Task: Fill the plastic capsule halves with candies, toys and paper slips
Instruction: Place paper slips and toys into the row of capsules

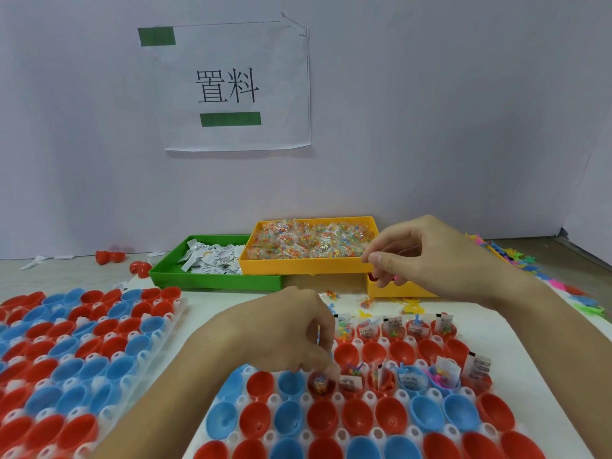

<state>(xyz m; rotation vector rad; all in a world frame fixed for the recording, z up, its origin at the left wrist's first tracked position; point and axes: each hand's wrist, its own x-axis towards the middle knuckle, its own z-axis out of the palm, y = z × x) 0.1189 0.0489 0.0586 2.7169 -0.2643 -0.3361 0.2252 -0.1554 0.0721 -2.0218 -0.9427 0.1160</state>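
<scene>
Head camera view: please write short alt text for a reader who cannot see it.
A person's left hand lowers a candy packet into a red capsule half on a white tray of red and blue halves, while the right hand hovers, fingers pinched, beside a yellow bin of candy packets. A green bin of paper slips sits behind.

Left hand (pixel 291 329) covers whatever its curled fingertips hold over the red capsule half (pixel 320 385), so grip contents can't be read; right hand (pixel 427 256) blocks the near-right corner of the yellow candy tray (pixel 308 265) and most of the second yellow tray (pixel 402 289) under it, and any pinched item is too small to tell. Both capsule racks run off frame: left rack (pixel 178 309) at left and bottom edges, front rack (pixel 374 397) at bottom. Print on the paper slips (pixel 212 258) is too small to read, and the toy pile (pixel 516 260) at right is partly behind the right hand.
</scene>
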